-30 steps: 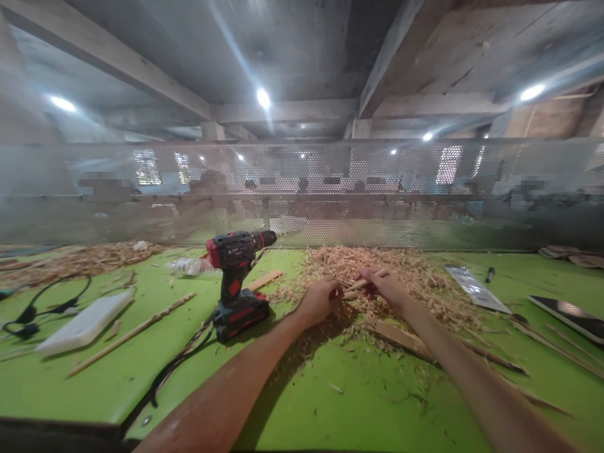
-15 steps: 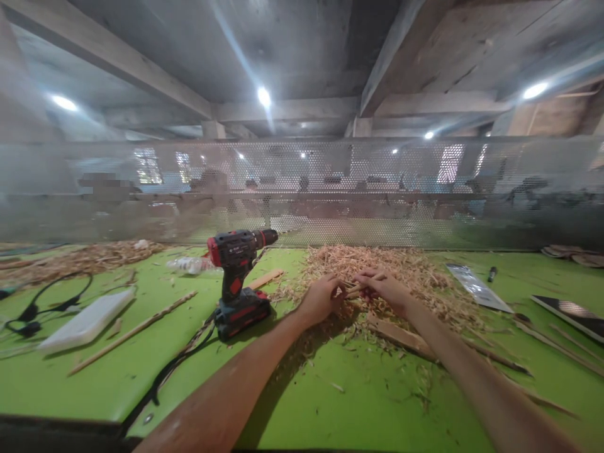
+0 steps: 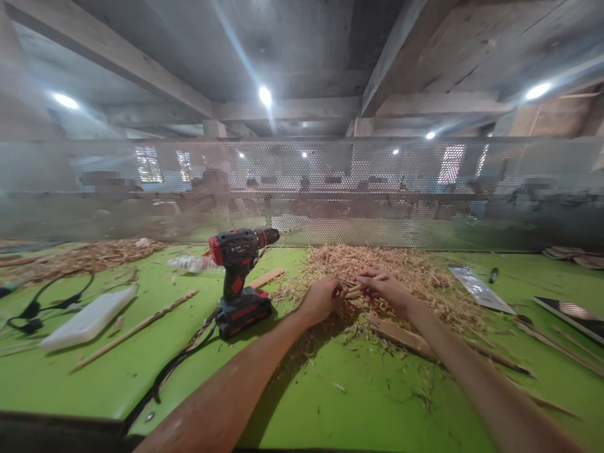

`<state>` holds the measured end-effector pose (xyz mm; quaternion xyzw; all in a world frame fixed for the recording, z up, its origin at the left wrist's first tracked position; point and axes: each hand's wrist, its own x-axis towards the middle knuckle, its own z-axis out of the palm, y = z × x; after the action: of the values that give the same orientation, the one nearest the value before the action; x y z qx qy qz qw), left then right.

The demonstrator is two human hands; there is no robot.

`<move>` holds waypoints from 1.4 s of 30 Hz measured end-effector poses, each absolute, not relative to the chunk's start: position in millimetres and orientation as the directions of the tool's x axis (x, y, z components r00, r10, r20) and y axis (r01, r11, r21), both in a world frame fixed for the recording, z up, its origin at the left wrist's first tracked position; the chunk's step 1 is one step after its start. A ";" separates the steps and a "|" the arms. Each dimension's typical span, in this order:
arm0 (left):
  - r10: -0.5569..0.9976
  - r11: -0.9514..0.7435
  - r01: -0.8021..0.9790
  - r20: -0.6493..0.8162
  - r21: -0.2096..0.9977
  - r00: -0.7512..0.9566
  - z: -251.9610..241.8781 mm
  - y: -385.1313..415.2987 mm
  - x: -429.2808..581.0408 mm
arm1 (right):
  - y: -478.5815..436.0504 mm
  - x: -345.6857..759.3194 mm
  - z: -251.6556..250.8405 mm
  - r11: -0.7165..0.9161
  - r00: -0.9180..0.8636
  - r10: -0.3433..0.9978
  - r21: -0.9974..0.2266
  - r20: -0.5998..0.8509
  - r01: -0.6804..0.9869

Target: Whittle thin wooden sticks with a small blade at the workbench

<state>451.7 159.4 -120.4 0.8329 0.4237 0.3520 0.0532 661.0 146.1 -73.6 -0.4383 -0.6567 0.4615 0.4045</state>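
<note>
My left hand (image 3: 323, 297) is closed on one end of a thin wooden stick (image 3: 353, 292), just above the wood shavings (image 3: 377, 258). On the other end of the stick, my right hand (image 3: 385, 290) pinches with thumb and fingers. A pale piece shows between the right fingers too; whether it is part of the same stick I cannot tell. Any small tool inside either hand is hidden. Below my right wrist lies a flat wooden piece (image 3: 401, 333) among the shavings. Left of my left hand stands a black and red cordless drill (image 3: 233, 264) on its battery.
On the green table (image 3: 358, 402) at left lie a carved stick (image 3: 136, 330), a white block (image 3: 89, 318) and a black cable (image 3: 165, 377). A silver packet (image 3: 479, 288), a dark flat device (image 3: 570, 314) and thin sticks lie at right. A perforated screen (image 3: 302, 214) stands behind.
My right hand has shifted slightly and its fingers sit a little differently on the stick. My left hand stays nearly in place. The whole view has moved very slightly.
</note>
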 end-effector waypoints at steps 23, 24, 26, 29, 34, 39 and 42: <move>0.825 -0.537 0.709 0.458 0.456 0.331 -116.2 155.6 449.4 | 153.0 668.6 -77.3 0.211 -0.244 0.958 -0.949 0.152 0.235; 0.819 -0.550 0.693 0.463 0.466 0.338 -116.4 155.4 449.3 | 152.7 668.4 -77.8 0.213 -0.254 0.955 -0.948 0.152 0.236; 0.805 -0.575 0.674 0.471 0.464 0.362 -116.3 154.5 449.1 | 152.1 667.6 -78.5 0.212 -0.261 0.954 -0.950 0.150 0.229; 0.795 -0.593 0.670 0.455 0.447 0.400 -115.7 153.3 448.9 | 152.2 666.7 -79.2 0.206 -0.255 0.955 -0.954 0.149 0.217; 0.805 -0.584 0.676 0.432 0.450 0.408 -116.1 154.3 448.2 | 152.0 667.4 -78.7 0.206 -0.228 0.961 -0.953 0.155 0.221; 0.813 -0.573 0.676 0.425 0.464 0.398 -115.7 154.2 449.3 | 151.5 668.5 -78.4 0.196 -0.203 0.967 -0.958 0.153 0.210; 0.812 -0.574 0.675 0.429 0.464 0.396 -114.3 152.9 450.3 | 152.8 668.9 -80.3 0.194 -0.197 0.968 -0.963 0.156 0.188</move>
<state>450.3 152.9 -114.3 0.8285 0.4487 0.3172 0.1082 668.9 152.8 -80.3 -0.4551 -0.6346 0.4427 0.4406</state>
